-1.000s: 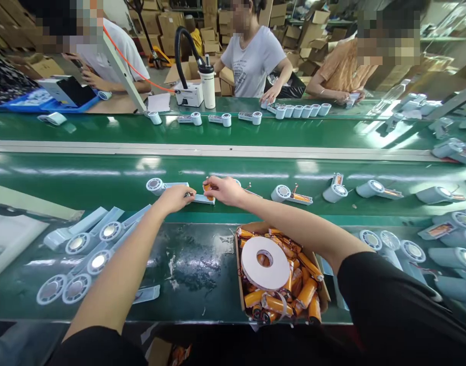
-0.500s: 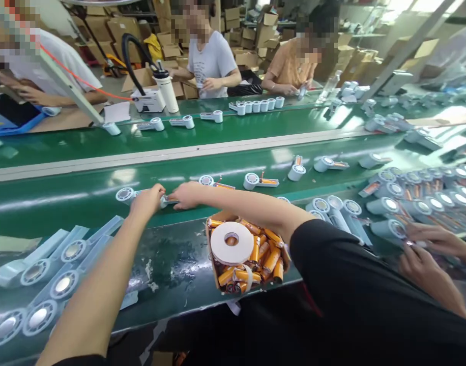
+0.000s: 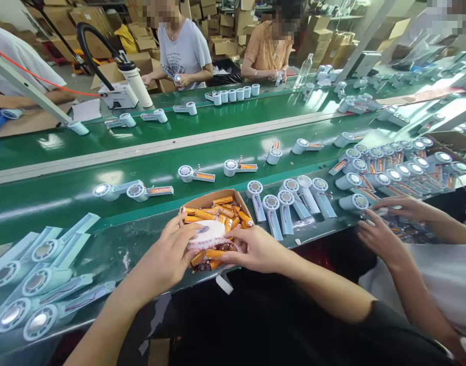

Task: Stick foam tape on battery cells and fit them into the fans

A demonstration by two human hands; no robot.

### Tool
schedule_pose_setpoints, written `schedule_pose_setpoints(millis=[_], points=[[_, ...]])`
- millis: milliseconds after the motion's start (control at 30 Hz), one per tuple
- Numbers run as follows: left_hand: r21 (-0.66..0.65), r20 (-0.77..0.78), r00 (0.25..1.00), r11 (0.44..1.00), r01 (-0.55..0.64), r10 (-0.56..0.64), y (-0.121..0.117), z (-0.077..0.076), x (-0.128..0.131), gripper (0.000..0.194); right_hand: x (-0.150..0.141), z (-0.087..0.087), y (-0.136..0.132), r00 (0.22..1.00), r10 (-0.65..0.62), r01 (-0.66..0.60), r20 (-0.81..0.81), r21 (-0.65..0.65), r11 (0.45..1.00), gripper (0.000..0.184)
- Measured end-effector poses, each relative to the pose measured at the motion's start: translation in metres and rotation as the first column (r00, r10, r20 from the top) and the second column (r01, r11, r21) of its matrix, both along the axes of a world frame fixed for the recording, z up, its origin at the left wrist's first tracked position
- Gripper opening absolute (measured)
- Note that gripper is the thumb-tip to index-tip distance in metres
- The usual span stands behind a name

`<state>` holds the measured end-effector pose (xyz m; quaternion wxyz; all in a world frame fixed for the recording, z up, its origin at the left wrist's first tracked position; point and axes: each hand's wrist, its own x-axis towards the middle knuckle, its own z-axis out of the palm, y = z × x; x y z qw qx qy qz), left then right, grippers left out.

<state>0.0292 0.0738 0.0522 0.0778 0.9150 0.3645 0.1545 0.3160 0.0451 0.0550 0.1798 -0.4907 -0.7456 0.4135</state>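
In the head view, the left hand (image 3: 171, 252) bends its fingers round the left side of a white roll of tape (image 3: 216, 229) and grips it. The roll is on top of orange tubes (image 3: 204, 214) in a brown box (image 3: 207, 197). The right hand (image 3: 262, 249) is at the roll's right side, fingers bent; I cannot tell if they grip anything. Light blue fans (image 3: 137, 191) lie behind the box

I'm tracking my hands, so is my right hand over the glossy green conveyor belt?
No, your right hand is at the open brown cardboard box of orange cylinders, beside the white ring-shaped tape roll.
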Motion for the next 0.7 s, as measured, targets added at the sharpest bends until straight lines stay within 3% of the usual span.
schedule_pose_setpoints(millis=[133,200,233,300,367,400,433,533,567,633,700], points=[[-0.073,-0.072,0.997,0.997,0.006,-0.011,-0.014,-0.001,0.003,0.030,-0.024,-0.016,-0.001,0.971,-0.071,0.039,0.229,0.144,0.989,0.023],[0.001,-0.051,0.996,0.997,-0.073,0.073,-0.016,-0.006,0.000,0.022,-0.023,-0.022,-0.011,0.971,-0.080,0.025,0.226,0.235,0.972,0.029],[0.065,-0.010,0.988,0.986,-0.152,0.153,-0.017,-0.009,-0.003,0.024,-0.021,-0.024,-0.019,0.978,-0.027,-0.033,0.204,0.282,0.959,0.030],[0.181,0.097,0.955,0.938,-0.295,0.282,-0.016,-0.015,-0.008,0.036,-0.015,-0.024,-0.035,0.966,0.200,-0.248,0.161,0.373,0.894,0.022],[0.244,0.164,0.947,0.919,-0.310,0.276,-0.015,-0.019,-0.011,0.044,-0.007,-0.020,-0.042,0.887,0.450,-0.449,0.107,0.430,0.783,0.012],[0.251,0.177,0.955,0.927,-0.279,0.240,-0.016,-0.021,-0.012,0.044,-0.001,-0.017,-0.038,0.870,0.488,-0.467,0.075,0.445,0.764,0.015],[0.250,0.186,0.961,0.936,-0.247,0.204,-0.017,-0.021,-0.012,0.044,0.006,-0.014,-0.030,0.891,0.450,-0.425,0.056,0.451,0.785,0.025],[0.235,0.241,0.949,0.936,-0.262,0.205,-0.024,-0.022,-0.009,0.051,0.030,-0.010,0.013,0.981,0.078,-0.148,0.176,0.429,0.891,0.047],[0.236,0.259,0.940,0.930,-0.283,0.221,-0.026,-0.021,-0.007,0.054,0.037,-0.011,0.028,0.965,-0.008,-0.105,0.264,0.410,0.906,0.044],[0.252,0.271,0.938,0.924,-0.288,0.218,-0.029,-0.020,-0.003,0.056,0.047,-0.013,0.051,0.919,-0.066,-0.087,0.389,0.364,0.927,0.023],[0.269,0.254,0.950,0.930,-0.250,0.182,-0.033,-0.018,0.001,0.057,0.051,-0.013,0.060,0.937,-0.132,0.001,0.324,0.375,0.927,0.012]])
